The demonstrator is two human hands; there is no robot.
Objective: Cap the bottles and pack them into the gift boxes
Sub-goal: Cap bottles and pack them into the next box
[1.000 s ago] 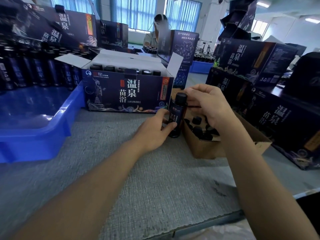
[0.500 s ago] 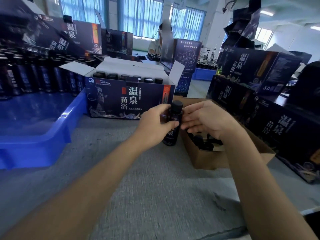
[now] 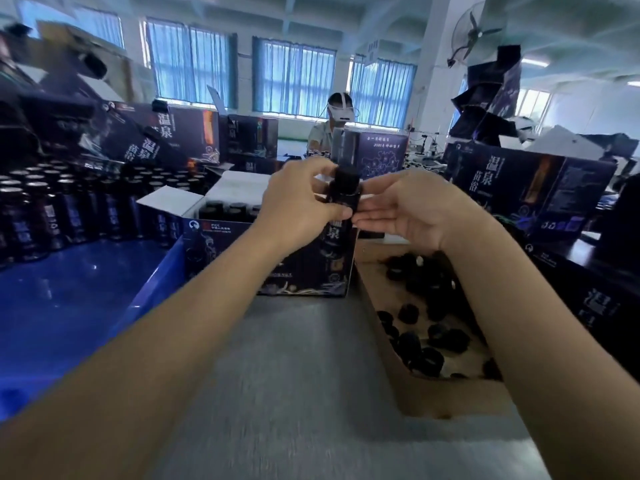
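— One bottle (image 3: 343,197) is in play, held up in mid-air at the centre of the view with a black cap (image 3: 345,174) on top. Which hand has it?

— The left hand (image 3: 298,206): its fingers and thumb are curled round the bottle's upper body. The right hand (image 3: 412,211) lies at three o'clock of it, palm up and fingers nearly straight. Its tips touch the bottle's side and it grips nothing.

— Is the cap tight?

— That cannot be told, because blur hides the seam. The person would do well to give it one checking twist before packing, steadying the glass with the right fingers.

— Where should it go?

— Probably into the open gift box (image 3: 311,271) at six o'clock, below the bottle, with its flaps spread. Capped bottles (image 3: 225,209) show in its eight o'clock end. The free slots are hidden behind the left hand, so the person should look before lowering.

— How should it be lowered?

— Upright, base first and straight down, with the grip kept high so the knuckles clear the neighbouring caps.

— Is there anything else to mind?

— A cardboard carton (image 3: 433,396) of loose caps (image 3: 410,342) sits at five o'clock, just beside the box, and the right forearm passes over it. A blue bin (image 3: 69,306) at eight o'clock holds rows of waiting bottles (image 3: 52,209) towards nine.
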